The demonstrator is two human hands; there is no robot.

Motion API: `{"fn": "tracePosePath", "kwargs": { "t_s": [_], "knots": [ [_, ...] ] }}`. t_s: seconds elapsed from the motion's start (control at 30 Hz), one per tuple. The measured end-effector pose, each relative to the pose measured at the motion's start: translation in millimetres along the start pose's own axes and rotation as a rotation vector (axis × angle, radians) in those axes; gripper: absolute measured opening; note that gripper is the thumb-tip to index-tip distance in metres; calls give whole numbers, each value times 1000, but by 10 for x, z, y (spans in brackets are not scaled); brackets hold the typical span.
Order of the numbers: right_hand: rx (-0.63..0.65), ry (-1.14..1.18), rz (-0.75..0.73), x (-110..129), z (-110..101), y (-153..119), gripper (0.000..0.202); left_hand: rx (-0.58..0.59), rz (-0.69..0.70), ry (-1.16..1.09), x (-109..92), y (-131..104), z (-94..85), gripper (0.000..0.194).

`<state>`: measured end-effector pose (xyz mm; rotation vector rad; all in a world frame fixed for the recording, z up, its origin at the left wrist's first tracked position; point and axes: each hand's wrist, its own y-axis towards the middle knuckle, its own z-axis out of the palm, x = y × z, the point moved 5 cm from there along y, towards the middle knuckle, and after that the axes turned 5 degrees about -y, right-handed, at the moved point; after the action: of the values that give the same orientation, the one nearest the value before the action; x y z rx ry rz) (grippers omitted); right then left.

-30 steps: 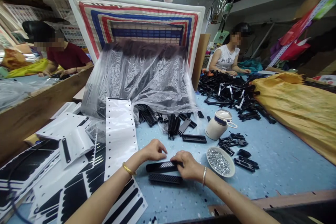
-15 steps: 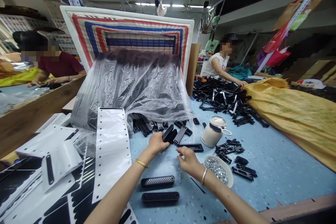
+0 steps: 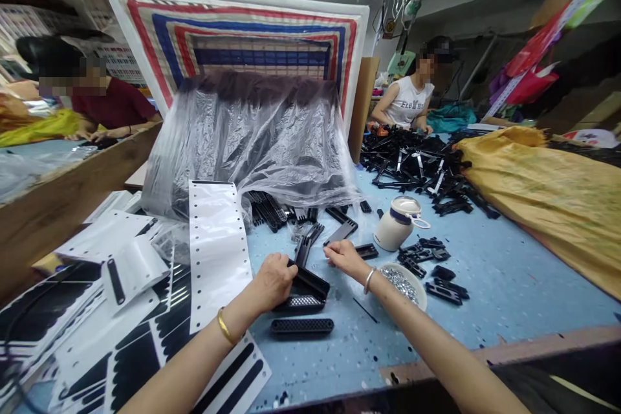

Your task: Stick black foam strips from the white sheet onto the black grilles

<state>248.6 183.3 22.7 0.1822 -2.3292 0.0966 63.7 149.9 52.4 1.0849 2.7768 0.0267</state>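
My left hand is closed on the end of a long black plastic piece, tilted just above a mesh-patterned black piece on the blue table. In front of these lies another perforated black strip, parallel to the table edge. My right hand has its fingers pinched together beside a flat black piece; whatever is between the fingertips, if anything, is too small to make out. More black pieces spill from under a clear plastic sheet.
A white bowl of small metal parts sits by my right wrist, with a cream lidded jar behind it. White punched sheets cover the left side. A striped crate stands tilted behind. Two people work farther off; a yellow sack lies right.
My left hand has come back toward me from the pile with a black piece, now over the mesh-patterned one. My right hand stays near the pile. The view has shifted slightly.
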Motion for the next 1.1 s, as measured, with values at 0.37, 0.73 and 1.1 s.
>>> {"fn": "tracePosePath", "kwargs": {
  "t_s": [0.37,0.73,1.1],
  "knots": [
    [111,-119,-11,152,259,-264,13,-38,-375,-173,336,29,-70,50],
    [35,-255,-90,187,334,-369,33,40,-483,-232,536,500,6,19],
    [16,-107,-42,158,405,-369,34,115,-331,-300,425,235,160,58]
  ]
}}
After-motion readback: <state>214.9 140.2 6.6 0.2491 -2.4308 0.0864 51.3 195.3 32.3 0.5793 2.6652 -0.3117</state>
